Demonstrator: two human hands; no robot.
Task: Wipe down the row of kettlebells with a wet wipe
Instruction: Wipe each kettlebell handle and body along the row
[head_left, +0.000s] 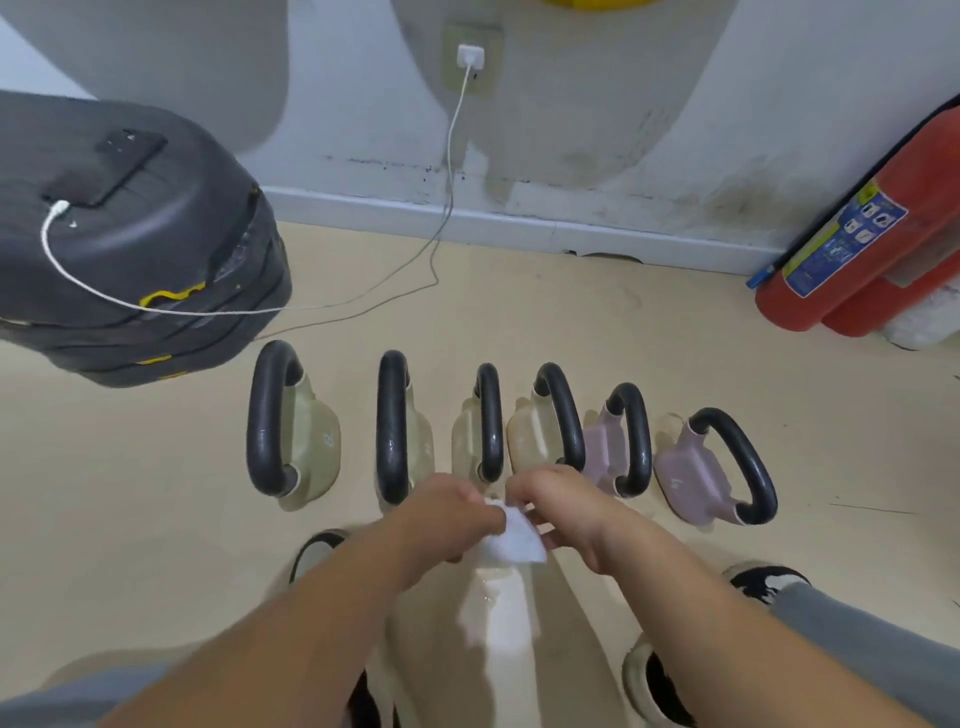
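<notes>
Several kettlebells stand in a row on the beige floor, each with a black handle. The leftmost cream kettlebell (296, 431) starts the row and a pink kettlebell (711, 467) ends it at the right. A white wet wipe (511, 540) is held between both hands just in front of the row's middle. My left hand (447, 512) pinches its left edge. My right hand (561, 506) pinches its right side. The wipe touches none of the kettlebells.
A stack of dark grey step platforms (130, 249) sits at the left, with a phone (111, 166) charging on top through a white cable (447, 171) from a wall socket. Red fire extinguishers (857, 244) lean at the right wall. My shoes (763, 582) flank a wet floor patch.
</notes>
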